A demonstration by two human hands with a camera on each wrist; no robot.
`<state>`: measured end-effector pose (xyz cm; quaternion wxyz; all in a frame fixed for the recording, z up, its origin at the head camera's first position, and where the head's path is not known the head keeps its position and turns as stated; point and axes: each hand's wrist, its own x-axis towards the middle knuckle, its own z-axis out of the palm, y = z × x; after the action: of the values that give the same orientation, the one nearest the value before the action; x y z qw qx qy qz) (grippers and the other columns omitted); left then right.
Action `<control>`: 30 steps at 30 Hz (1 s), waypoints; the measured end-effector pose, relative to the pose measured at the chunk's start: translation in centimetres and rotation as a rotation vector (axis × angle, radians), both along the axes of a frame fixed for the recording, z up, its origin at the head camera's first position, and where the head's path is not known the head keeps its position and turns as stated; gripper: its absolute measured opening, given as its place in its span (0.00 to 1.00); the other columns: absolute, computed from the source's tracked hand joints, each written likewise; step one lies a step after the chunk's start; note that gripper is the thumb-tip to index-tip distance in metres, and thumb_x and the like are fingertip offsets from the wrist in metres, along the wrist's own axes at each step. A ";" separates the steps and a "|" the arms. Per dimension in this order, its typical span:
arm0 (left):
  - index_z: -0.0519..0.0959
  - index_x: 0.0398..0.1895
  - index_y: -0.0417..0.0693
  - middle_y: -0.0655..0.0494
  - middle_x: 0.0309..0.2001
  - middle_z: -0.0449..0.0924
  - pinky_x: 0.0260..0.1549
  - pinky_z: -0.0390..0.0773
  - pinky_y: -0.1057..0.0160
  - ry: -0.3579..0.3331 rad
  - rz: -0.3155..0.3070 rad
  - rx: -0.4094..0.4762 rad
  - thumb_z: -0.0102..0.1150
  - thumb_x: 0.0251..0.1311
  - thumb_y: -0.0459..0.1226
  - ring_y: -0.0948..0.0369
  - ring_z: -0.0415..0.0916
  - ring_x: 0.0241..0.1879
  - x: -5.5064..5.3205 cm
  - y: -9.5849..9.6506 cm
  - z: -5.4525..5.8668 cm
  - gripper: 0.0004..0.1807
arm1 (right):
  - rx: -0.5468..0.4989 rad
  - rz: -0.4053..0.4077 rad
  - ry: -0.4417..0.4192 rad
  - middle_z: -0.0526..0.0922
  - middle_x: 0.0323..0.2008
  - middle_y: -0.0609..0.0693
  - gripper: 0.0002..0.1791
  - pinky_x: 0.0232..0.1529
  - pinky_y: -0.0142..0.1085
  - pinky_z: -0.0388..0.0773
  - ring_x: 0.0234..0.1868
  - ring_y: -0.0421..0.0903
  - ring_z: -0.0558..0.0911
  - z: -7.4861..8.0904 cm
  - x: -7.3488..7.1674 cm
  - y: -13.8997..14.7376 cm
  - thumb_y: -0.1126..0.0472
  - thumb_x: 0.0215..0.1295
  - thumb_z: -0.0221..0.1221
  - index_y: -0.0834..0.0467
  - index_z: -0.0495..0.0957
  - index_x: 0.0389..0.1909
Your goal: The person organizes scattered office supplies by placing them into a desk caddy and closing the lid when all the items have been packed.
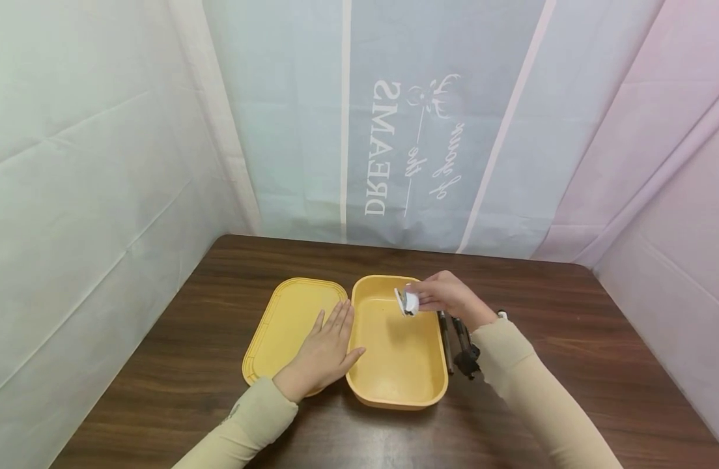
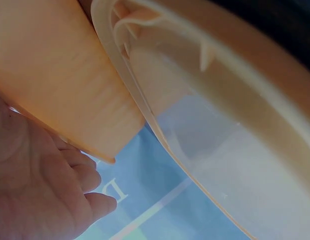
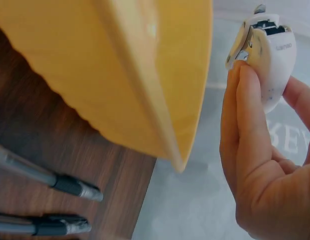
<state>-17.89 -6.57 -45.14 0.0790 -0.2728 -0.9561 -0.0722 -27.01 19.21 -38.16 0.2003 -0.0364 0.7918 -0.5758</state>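
Observation:
My right hand (image 1: 447, 294) pinches a small white stapler (image 3: 277, 60) between thumb and fingers, above the far right part of a yellow plastic box (image 1: 394, 384). Metal parts show at the stapler's end in the right wrist view. The box stands without its cover, and its inside is visible. With fingers straight, my left hand (image 1: 324, 352) lies along the box's left rim, palm down, partly over a flat yellow lid (image 1: 283, 326). In the left wrist view, the left hand (image 2: 49, 175) shows at the lower left beside the yellow plastic.
Right of the box lie pens (image 1: 445, 342) on the dark wooden table (image 1: 547, 378), partly hidden by the right forearm. Near them sits a small black object (image 1: 467, 362). A printed curtain (image 1: 418, 130) hangs behind the table, with pale cloth on both sides.

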 end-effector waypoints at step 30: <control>0.52 0.71 0.30 0.38 0.73 0.49 0.67 0.48 0.43 -0.022 0.008 0.001 0.41 0.70 0.53 0.48 0.44 0.72 -0.1 0.0 0.3 0.40 | 0.693 0.033 0.319 0.79 0.17 0.52 0.09 0.20 0.33 0.78 0.19 0.48 0.83 -2.1 -0.7 -10.8 0.63 0.52 0.67 0.66 0.80 0.27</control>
<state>-18.03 -6.59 -44.84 0.0692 -0.2683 -0.9579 -0.0753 -27.74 8.36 -40.25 0.0844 -0.0683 0.9601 -0.2576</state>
